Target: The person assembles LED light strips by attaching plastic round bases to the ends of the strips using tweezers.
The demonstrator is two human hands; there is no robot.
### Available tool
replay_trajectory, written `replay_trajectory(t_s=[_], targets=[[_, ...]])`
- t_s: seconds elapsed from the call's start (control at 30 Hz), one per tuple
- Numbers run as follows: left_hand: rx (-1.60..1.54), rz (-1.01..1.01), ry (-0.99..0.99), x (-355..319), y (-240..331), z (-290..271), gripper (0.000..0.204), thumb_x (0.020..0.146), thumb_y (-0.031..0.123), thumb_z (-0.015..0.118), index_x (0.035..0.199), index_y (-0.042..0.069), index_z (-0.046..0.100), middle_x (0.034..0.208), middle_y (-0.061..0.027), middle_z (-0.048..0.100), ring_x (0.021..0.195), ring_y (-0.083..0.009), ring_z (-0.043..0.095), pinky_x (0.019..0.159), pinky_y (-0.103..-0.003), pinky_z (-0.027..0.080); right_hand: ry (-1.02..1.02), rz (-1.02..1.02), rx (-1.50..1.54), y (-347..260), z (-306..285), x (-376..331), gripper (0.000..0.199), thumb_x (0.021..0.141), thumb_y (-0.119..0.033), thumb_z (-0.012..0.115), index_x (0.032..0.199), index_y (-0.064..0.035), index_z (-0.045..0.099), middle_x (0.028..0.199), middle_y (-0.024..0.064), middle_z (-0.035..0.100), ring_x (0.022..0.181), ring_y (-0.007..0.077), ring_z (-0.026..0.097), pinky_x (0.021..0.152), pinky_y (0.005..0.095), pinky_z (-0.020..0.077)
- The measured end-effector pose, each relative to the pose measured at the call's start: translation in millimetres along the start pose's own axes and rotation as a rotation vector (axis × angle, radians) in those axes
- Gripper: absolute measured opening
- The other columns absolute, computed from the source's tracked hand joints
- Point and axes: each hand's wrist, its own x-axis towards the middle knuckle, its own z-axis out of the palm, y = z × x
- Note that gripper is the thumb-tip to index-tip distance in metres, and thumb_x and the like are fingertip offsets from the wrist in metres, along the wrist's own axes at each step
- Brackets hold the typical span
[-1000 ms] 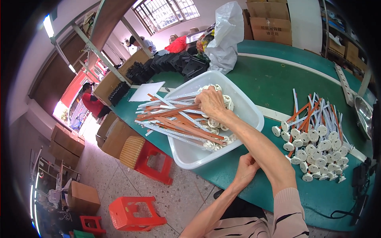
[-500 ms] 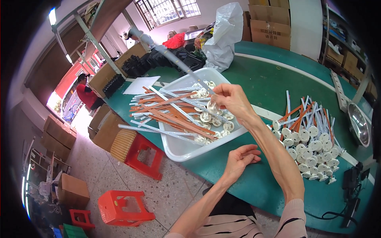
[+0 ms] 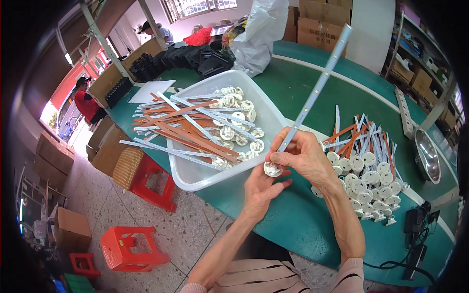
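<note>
My right hand [image 3: 309,158] pinches the lower end of an LED light strip [image 3: 317,90], a slim silvery bar with small yellow chips, tilted up to the right. At the strip's bottom end hangs a round white base [image 3: 272,169]. My left hand [image 3: 261,191] is cupped just under that base, fingers and thumb apart; its fingertips are partly hidden behind the base, and whether they touch it I cannot tell. Left of my hands, a white plastic tub [image 3: 195,183] holds similar strips with white bases, some silvery and some orange-brown.
To the right a pile of strips with round white bases [image 3: 370,177] lies on the green table [image 3: 303,222]. Beyond it are a metal bowl [image 3: 427,155] and a power strip [image 3: 404,113]. Black parts [image 3: 195,57] and a white bag [image 3: 259,39] stand at the back. Red stools [image 3: 132,248] stand left.
My right hand has brought the strip away from the tub, down toward my left hand, and the strip now leans right. My left hand has turned up beneath the base. The view has shifted right.
</note>
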Motion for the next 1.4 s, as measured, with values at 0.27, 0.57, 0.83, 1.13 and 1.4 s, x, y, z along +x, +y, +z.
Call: replay_trajectory(t_s=[0.27,0.57,0.83,1.13,1.4], targets=[[-0.032,-0.036,0.089,-3,6,3,0.062,0.081,0.008,0.067,0.133,-0.003,0.034,0.12,-0.0133,0.049,0.107,-0.0224,0.053,0.09,-0.039,0.048,-0.063,0.037,-0.169,2,-7,-7,0.009,0.076,-0.002,0.065,0.083,-0.001,0.06,0.072,0.0032,0.061,0.064,0.0077,0.057,0.058,0.021,0.0464],[0.008,-0.012,0.097,-2,4,-5,0.059,0.079,0.004,0.068,0.129,-0.004,0.038,0.112,-0.0103,0.053,0.094,-0.0189,0.056,0.079,-0.032,0.051,0.002,-0.041,-0.277,5,-8,-6,0.01,0.074,-0.007,0.07,0.078,-0.0005,0.063,0.07,0.0018,0.062,0.064,0.0059,0.055,0.057,0.0212,0.0435],[-0.25,-0.139,0.031,-2,3,-14,0.049,0.081,0.004,0.064,0.126,-0.001,0.046,0.101,-0.0072,0.056,0.09,-0.0156,0.055,0.078,-0.033,0.049,0.012,-0.041,-0.267,3,-6,-7,0.01,0.077,-0.008,0.069,0.078,0.0002,0.063,0.07,0.0021,0.062,0.066,0.0071,0.057,0.061,0.022,0.0461],[-0.404,-0.189,0.029,-1,-1,-21,0.039,0.088,0.01,0.059,0.124,0.002,0.049,0.096,-0.0052,0.057,0.081,-0.0148,0.056,0.078,-0.033,0.048,-0.01,-0.042,-0.277,3,-4,-9,0.009,0.078,-0.007,0.065,0.081,0.0011,0.062,0.071,0.0015,0.06,0.066,0.0069,0.056,0.062,0.0219,0.0463],[-0.411,-0.278,-0.075,0,0,-23,0.034,0.092,0.029,0.053,0.113,0.001,0.054,0.095,-0.0065,0.057,0.085,-0.0177,0.055,0.079,-0.036,0.047,-0.028,-0.045,-0.272,3,-5,-8,0.008,0.078,-0.005,0.064,0.083,0.0016,0.063,0.071,0.0031,0.06,0.064,0.0066,0.055,0.06,0.0217,0.046]])
